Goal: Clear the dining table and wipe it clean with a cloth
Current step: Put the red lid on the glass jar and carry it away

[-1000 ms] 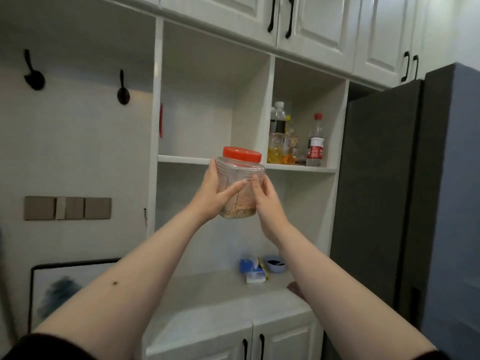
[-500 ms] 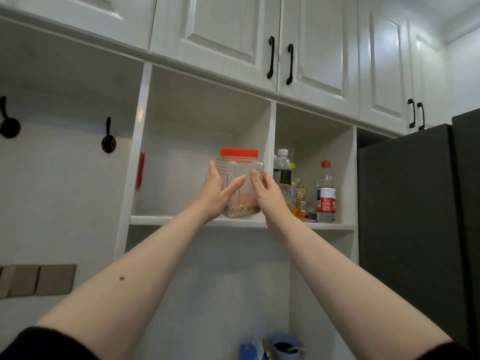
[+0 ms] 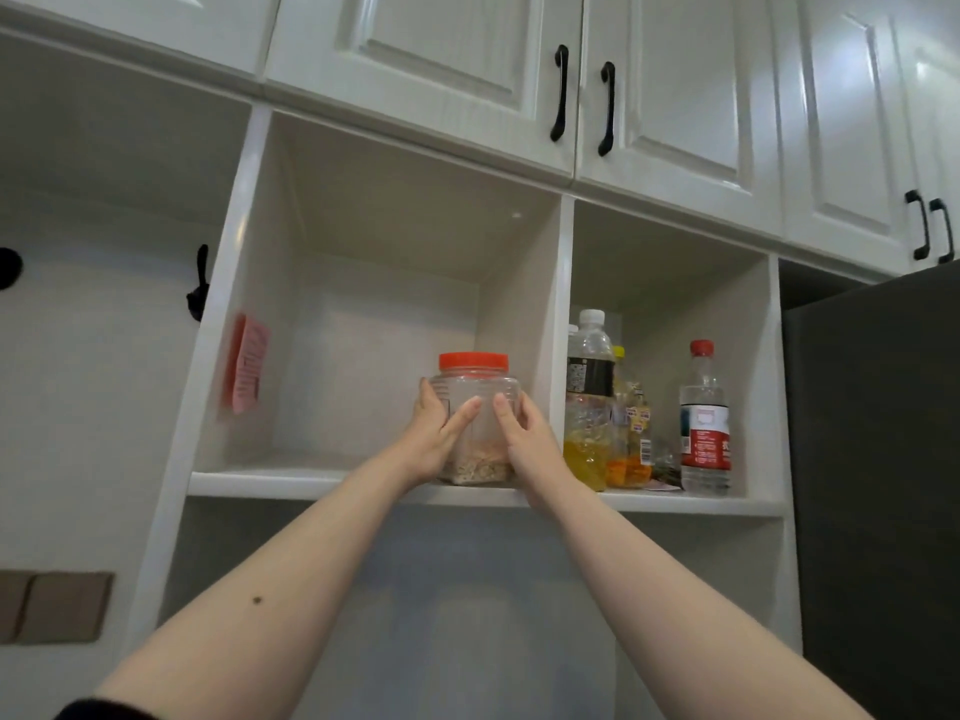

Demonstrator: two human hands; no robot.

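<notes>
A clear plastic jar (image 3: pixel 478 397) with a red lid and a little pale food at its bottom stands on the white open shelf (image 3: pixel 311 483), near the right wall of the left compartment. My left hand (image 3: pixel 434 439) grips its left side, thumb across the front. My right hand (image 3: pixel 527 441) grips its right side in the same way. Both arms reach up from below. The dining table and any cloth are out of view.
Several bottles stand in the right compartment, among them a tall oil bottle (image 3: pixel 589 402) and a red-capped bottle (image 3: pixel 704 423). Closed white cupboard doors (image 3: pixel 431 54) hang above. A dark fridge (image 3: pixel 878 459) fills the right. A red paper (image 3: pixel 247 368) sticks on the compartment's left wall.
Both hands have carried the jar up and forward from below the shelf; its base now sits on the shelf. The camera has tilted upward.
</notes>
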